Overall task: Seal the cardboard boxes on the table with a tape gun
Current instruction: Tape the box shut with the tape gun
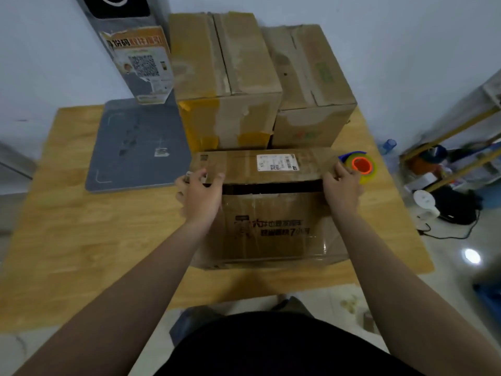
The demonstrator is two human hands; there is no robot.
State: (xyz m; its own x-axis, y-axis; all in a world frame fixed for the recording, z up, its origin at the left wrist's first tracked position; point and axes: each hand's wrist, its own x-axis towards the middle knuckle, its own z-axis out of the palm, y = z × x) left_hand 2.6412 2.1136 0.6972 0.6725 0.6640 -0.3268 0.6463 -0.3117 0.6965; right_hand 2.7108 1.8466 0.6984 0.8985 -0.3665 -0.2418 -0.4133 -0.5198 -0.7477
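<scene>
Three cardboard boxes stand on the wooden worktop (67, 226). At the left side lies a grey scale platform (135, 150), and its post (130, 50) rises behind it with an orange sticker. Just right of the platform, the left hand (200, 196) grips the left end of the far flap (244, 165) of the front box (271, 229); its fingers are curled round the flap corner and the thumb lies on top. A dark gap is open between this flap and the near flap, so the box is not yet sealed. A white label (276, 162) is stuck on the far flap.

Behind the front box and touching it stands the tall box (225, 77) with yellow tape on its side, and just beside it the lower box (311, 85).

The right hand (343, 191) holds the right end of the same flap, fingers bent over its edge. The tape gun (362, 165), blue with an orange core, lies on the worktop just right of this hand. Further right are a blue bottle (387, 147) and a shelf rack (461, 158).
</scene>
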